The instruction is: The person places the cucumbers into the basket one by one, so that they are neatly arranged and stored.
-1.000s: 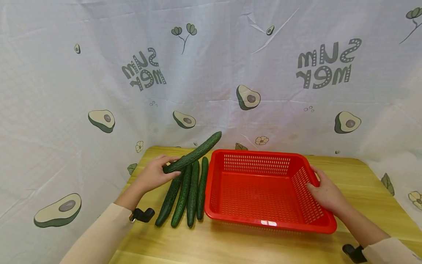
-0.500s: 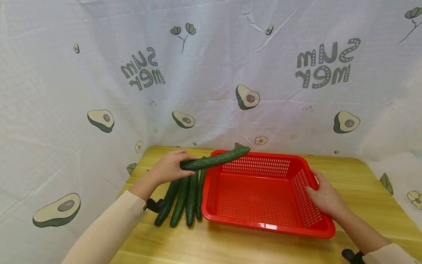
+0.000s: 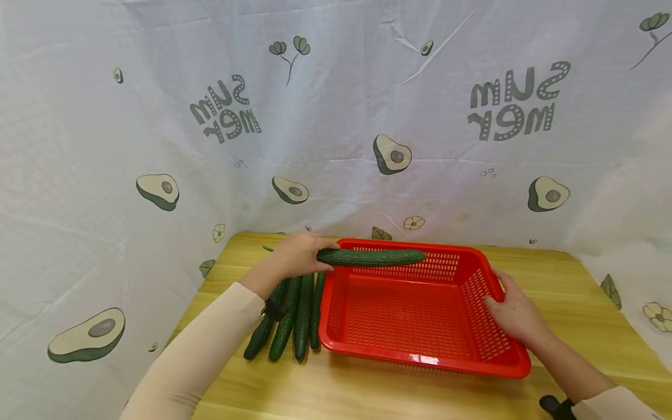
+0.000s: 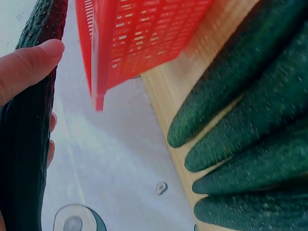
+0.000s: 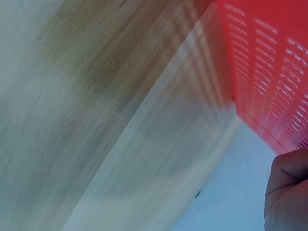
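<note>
My left hand grips a long dark green cucumber by its left end. The cucumber lies nearly level above the back left part of a red plastic basket. In the left wrist view the thumb presses on the cucumber, with fingertips showing on its other side. On the basket's right rim, my right hand holds on with the thumb inside and the fingers outside. Several more cucumbers lie side by side on the table, left of the basket; the left forearm and hand partly cover them.
The basket stands on a wooden table and its perforated floor shows bare. A white curtain printed with avocados hangs behind and at the sides of the table. Small black cameras sit on both wrists.
My left hand has moved right with the cucumber, which has swung from steeply slanted to nearly level over the basket. The basket has shifted slightly left, with the right hand still on its rim.
</note>
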`<state>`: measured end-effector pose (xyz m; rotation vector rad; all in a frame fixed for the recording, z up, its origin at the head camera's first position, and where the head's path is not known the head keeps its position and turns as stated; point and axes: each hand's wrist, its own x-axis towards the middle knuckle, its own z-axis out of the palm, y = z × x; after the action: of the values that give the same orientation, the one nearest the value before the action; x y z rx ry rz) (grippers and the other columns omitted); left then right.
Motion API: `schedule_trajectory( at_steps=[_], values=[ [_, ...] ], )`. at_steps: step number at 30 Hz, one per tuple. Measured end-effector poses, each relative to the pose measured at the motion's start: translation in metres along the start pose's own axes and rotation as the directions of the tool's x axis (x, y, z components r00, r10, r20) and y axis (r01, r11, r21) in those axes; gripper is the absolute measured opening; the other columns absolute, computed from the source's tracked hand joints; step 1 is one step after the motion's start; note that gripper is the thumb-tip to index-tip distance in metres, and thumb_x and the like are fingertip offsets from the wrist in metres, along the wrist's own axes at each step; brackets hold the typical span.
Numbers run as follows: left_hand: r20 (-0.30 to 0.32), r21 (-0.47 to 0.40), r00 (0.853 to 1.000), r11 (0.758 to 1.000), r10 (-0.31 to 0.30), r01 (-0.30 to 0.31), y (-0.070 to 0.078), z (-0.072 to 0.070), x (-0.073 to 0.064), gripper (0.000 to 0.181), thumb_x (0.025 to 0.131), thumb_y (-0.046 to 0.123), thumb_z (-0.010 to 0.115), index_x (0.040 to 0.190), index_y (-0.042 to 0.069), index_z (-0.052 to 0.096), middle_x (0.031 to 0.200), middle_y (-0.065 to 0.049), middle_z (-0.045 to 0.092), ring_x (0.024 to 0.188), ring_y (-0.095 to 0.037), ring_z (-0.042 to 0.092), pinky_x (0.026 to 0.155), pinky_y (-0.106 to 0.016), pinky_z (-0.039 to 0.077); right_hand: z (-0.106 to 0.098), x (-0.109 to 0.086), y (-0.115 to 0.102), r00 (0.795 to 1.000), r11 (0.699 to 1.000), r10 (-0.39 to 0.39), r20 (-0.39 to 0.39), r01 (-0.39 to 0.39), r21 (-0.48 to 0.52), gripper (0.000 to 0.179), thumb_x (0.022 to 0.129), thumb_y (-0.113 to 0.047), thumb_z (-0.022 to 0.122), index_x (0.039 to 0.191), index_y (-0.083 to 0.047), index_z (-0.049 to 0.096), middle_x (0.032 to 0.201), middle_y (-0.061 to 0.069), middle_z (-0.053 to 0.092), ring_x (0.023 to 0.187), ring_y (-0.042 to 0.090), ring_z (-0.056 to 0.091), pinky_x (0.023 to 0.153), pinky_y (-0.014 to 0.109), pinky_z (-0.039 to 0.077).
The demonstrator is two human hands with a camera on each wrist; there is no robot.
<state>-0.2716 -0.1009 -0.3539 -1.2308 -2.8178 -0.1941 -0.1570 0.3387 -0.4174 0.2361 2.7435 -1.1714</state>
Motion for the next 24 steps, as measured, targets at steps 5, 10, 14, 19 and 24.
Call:
schedule_trajectory(
  at_steps=[5,10,14,19,24],
  values=[
    [0.024,-0.006,0.999,1.0,0.025,-0.025,0.009,0.004,0.014,0.049,0.091,0.037,0.083,0.135,0.017,0.072,0.135,-0.004,0.071,0.123,-0.024,0.068,0.107,-0.041,0.053,0.001,0.0,0.001,1.0,1.0,0.01,-0.006,-0.01,-0.018,0.078,0.107,-0.016,0.045,0.167,-0.002,-0.004,0.123,0.042,0.055,0.068,0.02,0.068,0.06,0.041,0.061],
    [0.049,-0.018,0.998,0.999,0.04,-0.04,0.018,0.009,0.027,0.05,0.091,0.037,0.082,0.136,0.017,0.071,0.136,-0.005,0.071,0.124,-0.024,0.067,0.11,-0.04,0.051,0.001,-0.001,0.001,1.0,0.999,0.013,-0.011,-0.013,-0.031,0.078,0.107,-0.017,0.045,0.166,-0.002,-0.003,0.12,0.041,0.057,0.066,0.019,0.068,0.059,0.041,0.061],
    [0.079,-0.027,0.996,0.999,0.038,-0.036,0.025,0.013,0.039,0.052,0.093,0.037,0.08,0.14,0.017,0.069,0.139,-0.004,0.069,0.128,-0.023,0.065,0.112,-0.038,0.05,0.001,-0.002,-0.001,1.0,0.999,0.018,-0.016,-0.019,-0.05,0.077,0.107,-0.017,0.044,0.166,-0.001,-0.002,0.124,0.042,0.054,0.068,0.019,0.067,0.06,0.04,0.061],
    [0.102,-0.038,0.994,0.999,0.039,-0.035,0.032,0.021,0.052,0.05,0.094,0.035,0.079,0.14,0.016,0.069,0.138,-0.003,0.069,0.127,-0.021,0.065,0.112,-0.036,0.049,0.001,-0.002,-0.005,1.0,0.998,0.018,-0.018,-0.019,-0.056,0.077,0.107,-0.018,0.044,0.166,-0.001,-0.001,0.133,0.044,0.049,0.071,0.019,0.067,0.061,0.039,0.06],
    [0.134,0.005,0.99,0.999,0.036,-0.037,0.038,0.025,0.06,0.05,0.092,0.034,0.081,0.138,0.016,0.07,0.135,-0.002,0.071,0.124,-0.02,0.066,0.11,-0.035,0.051,0.002,-0.003,-0.002,1.0,0.999,0.022,-0.022,-0.023,-0.036,0.077,0.107,-0.017,0.043,0.167,-0.002,-0.002,0.133,0.044,0.048,0.07,0.02,0.067,0.06,0.04,0.061]
  ],
)
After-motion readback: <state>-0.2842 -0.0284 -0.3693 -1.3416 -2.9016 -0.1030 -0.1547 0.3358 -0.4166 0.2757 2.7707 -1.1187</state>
